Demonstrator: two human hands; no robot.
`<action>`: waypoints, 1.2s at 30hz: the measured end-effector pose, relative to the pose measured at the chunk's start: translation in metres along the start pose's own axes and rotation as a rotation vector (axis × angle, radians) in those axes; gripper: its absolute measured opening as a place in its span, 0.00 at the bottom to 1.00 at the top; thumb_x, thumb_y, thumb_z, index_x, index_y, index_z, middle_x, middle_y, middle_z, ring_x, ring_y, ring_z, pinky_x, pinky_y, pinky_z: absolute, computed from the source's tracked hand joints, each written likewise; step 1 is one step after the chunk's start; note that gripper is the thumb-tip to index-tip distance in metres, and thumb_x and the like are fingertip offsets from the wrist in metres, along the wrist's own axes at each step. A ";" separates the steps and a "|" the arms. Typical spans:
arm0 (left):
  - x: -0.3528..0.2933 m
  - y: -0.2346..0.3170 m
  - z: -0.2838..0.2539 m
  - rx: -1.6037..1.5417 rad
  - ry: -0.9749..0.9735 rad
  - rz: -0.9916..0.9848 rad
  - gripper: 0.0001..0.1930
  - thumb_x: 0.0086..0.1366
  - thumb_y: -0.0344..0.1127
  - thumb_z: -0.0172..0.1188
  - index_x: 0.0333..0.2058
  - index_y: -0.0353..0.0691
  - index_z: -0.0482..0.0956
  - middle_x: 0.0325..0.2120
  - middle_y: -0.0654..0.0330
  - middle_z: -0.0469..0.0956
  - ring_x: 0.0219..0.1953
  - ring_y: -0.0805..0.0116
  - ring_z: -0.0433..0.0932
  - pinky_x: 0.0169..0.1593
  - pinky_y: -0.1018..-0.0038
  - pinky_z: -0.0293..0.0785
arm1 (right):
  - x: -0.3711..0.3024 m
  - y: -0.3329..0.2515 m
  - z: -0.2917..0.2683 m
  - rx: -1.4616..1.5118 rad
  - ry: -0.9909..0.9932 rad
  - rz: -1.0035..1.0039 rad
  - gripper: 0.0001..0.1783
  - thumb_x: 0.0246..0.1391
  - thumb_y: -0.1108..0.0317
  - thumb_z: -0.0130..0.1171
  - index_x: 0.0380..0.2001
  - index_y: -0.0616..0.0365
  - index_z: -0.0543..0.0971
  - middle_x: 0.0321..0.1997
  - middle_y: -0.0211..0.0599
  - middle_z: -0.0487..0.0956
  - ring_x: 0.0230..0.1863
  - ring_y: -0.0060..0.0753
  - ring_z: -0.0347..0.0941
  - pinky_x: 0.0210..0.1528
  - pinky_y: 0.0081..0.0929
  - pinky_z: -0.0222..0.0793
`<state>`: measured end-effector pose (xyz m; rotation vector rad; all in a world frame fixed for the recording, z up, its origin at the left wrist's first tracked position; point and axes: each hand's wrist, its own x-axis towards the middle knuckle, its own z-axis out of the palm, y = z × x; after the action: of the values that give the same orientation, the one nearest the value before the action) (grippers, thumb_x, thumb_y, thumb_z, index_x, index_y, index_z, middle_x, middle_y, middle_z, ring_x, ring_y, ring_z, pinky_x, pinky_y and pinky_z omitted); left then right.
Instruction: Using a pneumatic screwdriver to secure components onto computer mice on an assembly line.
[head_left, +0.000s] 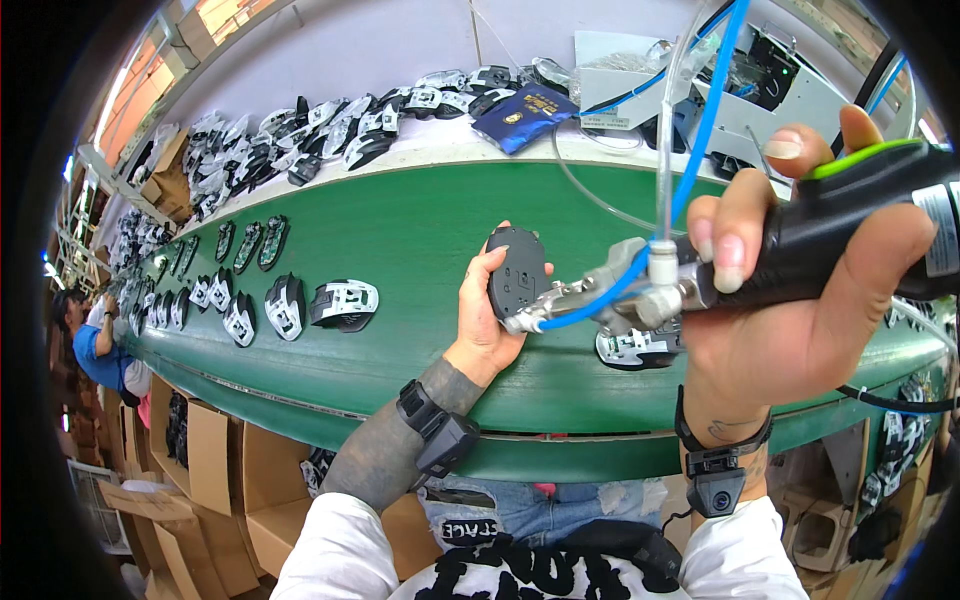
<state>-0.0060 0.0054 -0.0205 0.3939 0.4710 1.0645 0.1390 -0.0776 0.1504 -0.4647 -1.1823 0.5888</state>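
My left hand (480, 325) grips a dark computer mouse (515, 272) above the green belt, its flat underside with screw holes and recesses turned up. In my right hand (765, 345) is a black power screwdriver (815, 245) with a green lever on top, fingers wrapped round its body. Its metal nose (590, 300), fed by a clear tube and a blue hose (705, 130), points left. The tip is at the lower end of the mouse; whether it touches cannot be made out. Partly behind the screwdriver, another mouse assembly (630, 348) lies on the belt.
White-and-black mouse assemblies (285, 305) and green circuit boards (272, 243) line the green belt (420, 220) at left. Mouse shells (370, 140) pile along the back ledge beside a blue packet (525, 117). Cardboard boxes (270, 480) stand below. A person in blue (95, 345) sits far left.
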 end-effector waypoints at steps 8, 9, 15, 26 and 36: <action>0.000 -0.009 0.002 -0.059 -0.083 -0.003 0.27 0.60 0.42 0.50 0.58 0.47 0.61 0.48 0.55 0.70 0.42 0.57 0.76 0.44 0.61 0.77 | -0.004 0.008 0.005 0.034 -0.054 -0.162 0.34 0.63 0.39 0.36 0.58 0.58 0.57 0.39 0.33 0.72 0.18 0.19 0.62 0.26 0.24 0.61; 0.001 -0.009 0.001 -0.059 -0.082 -0.003 0.27 0.60 0.42 0.50 0.58 0.47 0.61 0.48 0.55 0.70 0.42 0.57 0.76 0.44 0.61 0.77 | -0.003 0.006 0.006 0.033 -0.053 -0.161 0.34 0.63 0.39 0.36 0.58 0.58 0.57 0.39 0.33 0.72 0.18 0.19 0.62 0.26 0.24 0.61; -0.006 -0.002 -0.003 -0.097 -0.015 -0.061 0.27 0.60 0.41 0.51 0.58 0.47 0.62 0.47 0.54 0.70 0.40 0.57 0.76 0.44 0.62 0.77 | -0.003 0.003 0.015 -0.007 0.017 0.091 0.35 0.63 0.39 0.36 0.59 0.58 0.56 0.36 0.33 0.70 0.19 0.19 0.62 0.26 0.24 0.60; -0.038 0.122 -0.029 2.322 0.771 0.169 0.36 0.60 0.62 0.51 0.57 0.37 0.66 0.52 0.39 0.66 0.47 0.42 0.75 0.48 0.57 0.73 | 0.006 -0.002 -0.013 0.014 0.054 -0.033 0.32 0.63 0.46 0.45 0.58 0.61 0.58 0.40 0.34 0.70 0.19 0.15 0.59 0.27 0.16 0.56; -0.017 0.138 -0.100 2.493 0.331 0.446 0.26 0.56 0.56 0.60 0.42 0.39 0.74 0.52 0.40 0.66 0.52 0.40 0.65 0.56 0.56 0.65 | 0.010 0.002 -0.010 0.008 0.060 -0.022 0.33 0.64 0.48 0.44 0.60 0.61 0.55 0.40 0.35 0.71 0.19 0.14 0.60 0.27 0.16 0.54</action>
<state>-0.1683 0.0577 -0.0288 2.5649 1.9472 0.3162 0.1513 -0.0697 0.1533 -0.4588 -1.1267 0.5570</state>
